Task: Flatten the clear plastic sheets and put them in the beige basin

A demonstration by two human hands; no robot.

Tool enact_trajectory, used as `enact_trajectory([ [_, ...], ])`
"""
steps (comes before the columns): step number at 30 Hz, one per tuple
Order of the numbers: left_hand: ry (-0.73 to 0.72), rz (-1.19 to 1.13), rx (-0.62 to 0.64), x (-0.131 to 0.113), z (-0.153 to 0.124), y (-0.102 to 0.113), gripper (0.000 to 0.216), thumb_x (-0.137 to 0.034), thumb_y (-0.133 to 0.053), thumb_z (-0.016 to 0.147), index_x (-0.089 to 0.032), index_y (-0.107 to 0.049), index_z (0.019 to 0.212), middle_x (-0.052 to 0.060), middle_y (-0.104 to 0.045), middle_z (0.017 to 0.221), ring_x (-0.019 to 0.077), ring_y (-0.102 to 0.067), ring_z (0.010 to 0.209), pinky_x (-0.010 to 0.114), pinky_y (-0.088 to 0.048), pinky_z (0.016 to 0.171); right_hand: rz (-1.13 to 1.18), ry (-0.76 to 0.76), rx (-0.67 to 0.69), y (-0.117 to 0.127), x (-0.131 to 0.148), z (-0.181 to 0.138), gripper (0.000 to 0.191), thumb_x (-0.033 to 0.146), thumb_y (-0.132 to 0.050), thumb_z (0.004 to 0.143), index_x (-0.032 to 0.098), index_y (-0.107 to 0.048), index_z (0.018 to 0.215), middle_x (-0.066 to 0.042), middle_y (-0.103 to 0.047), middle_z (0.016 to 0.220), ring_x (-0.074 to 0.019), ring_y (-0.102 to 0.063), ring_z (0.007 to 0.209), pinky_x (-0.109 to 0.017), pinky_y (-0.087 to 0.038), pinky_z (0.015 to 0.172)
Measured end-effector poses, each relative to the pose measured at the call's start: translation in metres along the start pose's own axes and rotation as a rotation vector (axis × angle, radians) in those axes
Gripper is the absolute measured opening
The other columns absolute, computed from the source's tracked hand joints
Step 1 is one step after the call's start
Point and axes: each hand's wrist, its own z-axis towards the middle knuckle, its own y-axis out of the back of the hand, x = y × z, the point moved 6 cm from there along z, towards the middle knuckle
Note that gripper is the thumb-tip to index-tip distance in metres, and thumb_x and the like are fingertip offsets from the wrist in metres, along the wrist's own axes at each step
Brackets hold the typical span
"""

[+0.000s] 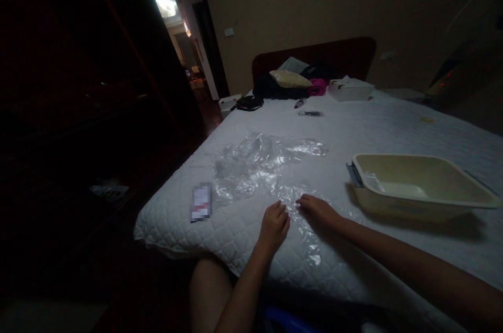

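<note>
Thin, clear, crinkled plastic film point(251, 165) lies spread over the white quilted bed cover point(231, 238), with strips running to the right and toward the front edge. My left hand point(275, 224) has its fingers curled together at the near edge of the film. Just right of it, my right hand point(317, 210) pinches the same film with its fingertips, and a small gap separates the hands. How much film is inside the fingers is hidden. Left of the film lies a small flat item point(201, 203) with a blurred face.
A cream plastic bin point(424, 207) with grey handles stands on the bed at right. Toward the headboard point(353, 50) are a white box point(351, 89), a pillow point(290, 79), dark cloth, a black bag point(250, 103) and a small packet point(310, 113). Dark floor borders the bed at left.
</note>
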Motion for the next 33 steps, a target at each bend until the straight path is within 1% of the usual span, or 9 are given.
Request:
enact_trajectory([
  [4, -0.002, 0.036, -0.039, -0.001, -0.001, 0.004, 0.014, -0.016, -0.048, 0.081, -0.018, -0.057, 0.091, 0.010, -0.053, 0.116, 0.0241, -0.043, 0.114, 0.045, -0.040, 0.092, -0.032, 0.097, -0.086, 0.010, -0.004, -0.018, 0.026, 0.020, -0.038, 0.086, 0.016, -0.057, 0.103, -0.009, -0.059, 0.091, -0.0167, -0.054, 0.081, -0.027, -0.041, 0.070],
  [8, -0.041, 0.093, -0.101, -0.004, -0.006, 0.005, 0.016, -0.015, -0.047, 0.082, -0.016, -0.056, 0.095, 0.011, -0.053, 0.115, 0.0238, -0.046, 0.110, 0.044, -0.042, 0.089, -0.192, 0.321, -0.149, 0.010, 0.006, -0.048, 0.024, 0.015, -0.039, 0.084, 0.016, -0.058, 0.098, -0.008, -0.059, 0.081, -0.0161, -0.052, 0.071, -0.027, -0.038, 0.064],
  [10, -0.109, 0.116, -0.099, -0.009, -0.008, 0.004, 0.018, -0.012, -0.045, 0.082, -0.015, -0.056, 0.097, 0.011, -0.055, 0.112, 0.0232, -0.048, 0.108, 0.043, -0.043, 0.089, -0.244, 0.469, -0.130, 0.008, 0.019, -0.065, 0.022, 0.014, -0.039, 0.083, 0.016, -0.057, 0.096, -0.007, -0.058, 0.078, -0.0157, -0.049, 0.068, -0.029, -0.036, 0.063],
  [12, -0.208, 0.120, -0.059, -0.017, -0.008, 0.001, 0.020, -0.010, -0.044, 0.082, -0.014, -0.056, 0.097, 0.010, -0.057, 0.108, 0.0220, -0.050, 0.105, 0.042, -0.044, 0.089, -0.259, 0.603, -0.056, 0.005, 0.034, -0.079, 0.018, 0.018, -0.042, 0.081, 0.015, -0.056, 0.091, -0.007, -0.056, 0.077, -0.0160, -0.047, 0.068, -0.030, -0.034, 0.064],
  [14, -0.284, 0.111, -0.005, -0.024, -0.008, -0.002, 0.022, -0.009, -0.042, 0.082, -0.013, -0.055, 0.099, 0.010, -0.059, 0.105, 0.0212, -0.051, 0.105, 0.040, -0.044, 0.089, -0.265, 0.685, 0.027, 0.002, 0.045, -0.088, 0.015, 0.022, -0.043, 0.080, 0.015, -0.055, 0.085, -0.007, -0.055, 0.075, -0.0164, -0.046, 0.069, -0.032, -0.034, 0.066],
  [17, -0.329, 0.111, 0.045, -0.029, -0.007, -0.004, 0.024, -0.010, -0.041, 0.083, -0.011, -0.055, 0.102, 0.011, -0.059, 0.105, 0.0210, -0.050, 0.107, 0.038, -0.045, 0.090, -0.293, 0.737, 0.071, -0.001, 0.055, -0.092, 0.015, 0.023, -0.041, 0.080, 0.016, -0.054, 0.081, -0.006, -0.054, 0.073, -0.0166, -0.045, 0.068, -0.033, -0.032, 0.066],
  [25, -0.340, 0.136, 0.099, -0.027, -0.007, -0.011, 0.024, -0.012, -0.043, 0.083, -0.011, -0.054, 0.104, 0.010, -0.060, 0.105, 0.0191, -0.050, 0.107, 0.036, -0.043, 0.092, -0.324, 0.777, 0.038, -0.009, 0.053, -0.088, 0.016, 0.019, -0.039, 0.084, 0.016, -0.055, 0.083, -0.006, -0.054, 0.073, -0.0153, -0.045, 0.067, -0.032, -0.032, 0.065],
  [30, -0.331, 0.144, 0.106, -0.027, -0.007, -0.012, 0.024, -0.013, -0.042, 0.084, -0.013, -0.054, 0.105, 0.010, -0.059, 0.107, 0.0196, -0.050, 0.108, 0.038, -0.043, 0.092, -0.336, 0.754, -0.006, -0.010, 0.053, -0.089, 0.019, 0.015, -0.036, 0.086, 0.016, -0.054, 0.083, -0.005, -0.055, 0.072, -0.0142, -0.047, 0.066, -0.031, -0.034, 0.064],
  [33, -0.328, 0.154, 0.109, -0.026, -0.008, -0.013, 0.024, -0.013, -0.042, 0.085, -0.014, -0.054, 0.105, 0.010, -0.059, 0.108, 0.0193, -0.049, 0.109, 0.038, -0.043, 0.092, -0.308, 0.742, -0.076, -0.006, 0.051, -0.086, 0.020, 0.013, -0.036, 0.086, 0.016, -0.055, 0.084, -0.005, -0.056, 0.071, -0.0139, -0.049, 0.067, -0.030, -0.037, 0.064],
])
